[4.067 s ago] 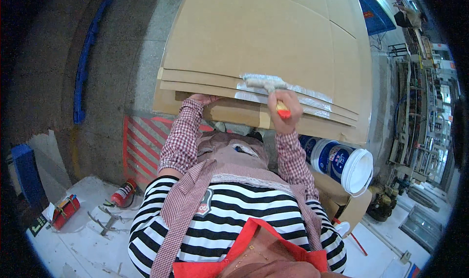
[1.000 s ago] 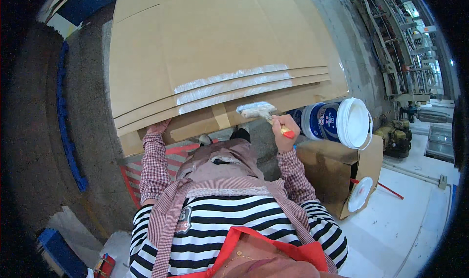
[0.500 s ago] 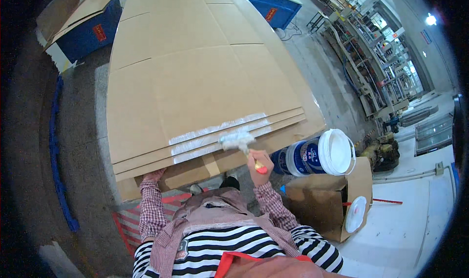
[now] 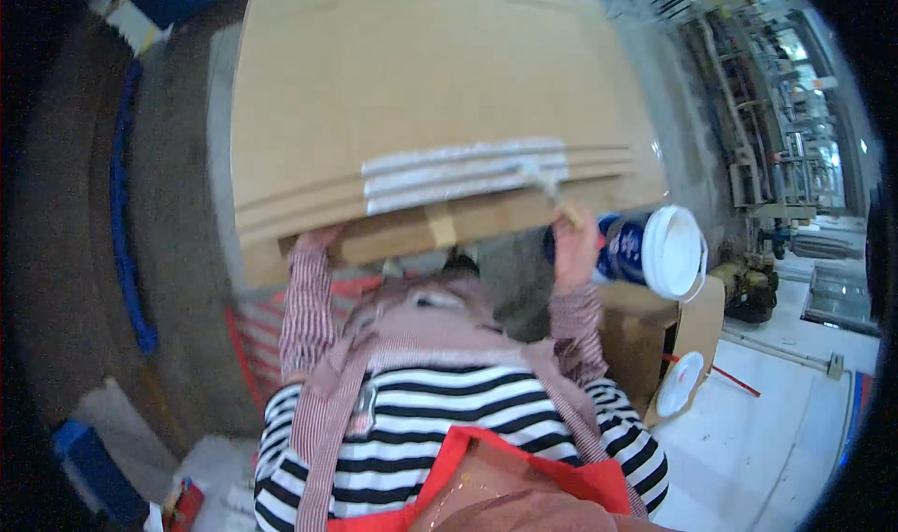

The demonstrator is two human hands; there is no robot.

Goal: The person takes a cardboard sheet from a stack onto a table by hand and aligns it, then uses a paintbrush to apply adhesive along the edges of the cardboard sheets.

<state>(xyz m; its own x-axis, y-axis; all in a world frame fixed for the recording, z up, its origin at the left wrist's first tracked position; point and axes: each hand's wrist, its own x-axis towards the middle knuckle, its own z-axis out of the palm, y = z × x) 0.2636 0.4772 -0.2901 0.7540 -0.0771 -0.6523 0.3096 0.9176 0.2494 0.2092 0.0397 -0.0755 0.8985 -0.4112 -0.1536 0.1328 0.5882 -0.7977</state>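
Observation:
Several large cardboard sheets [image 4: 440, 83] lie stacked with their near edges stepped. A wet-looking white coating [image 4: 412, 184] covers the middle of those edges. My right hand [image 4: 576, 242] is closed round the handle of a paintbrush [image 4: 547, 184], whose white bristles rest on the right part of the coated strip. At the left, my left hand [image 4: 320, 236] is up against the underside of the sheets' near edge. The cardboard hides its fingers, so I cannot tell how they are held. Motion blurs the picture slightly.
Blue-and-white buckets [image 4: 625, 249] stand to the right of the stack, the nearest with a wire handle. Beside them is an open cardboard box [image 4: 636, 331] with a white round lid [image 4: 680, 384] on it. Machinery [image 4: 762, 92] lines the right side. Red floor striping [image 4: 271, 335] lies at the left.
My view has tipped downward, toward my body. The brush in my right hand has moved right along the white strip. My left hand stays at the sheets' near edge.

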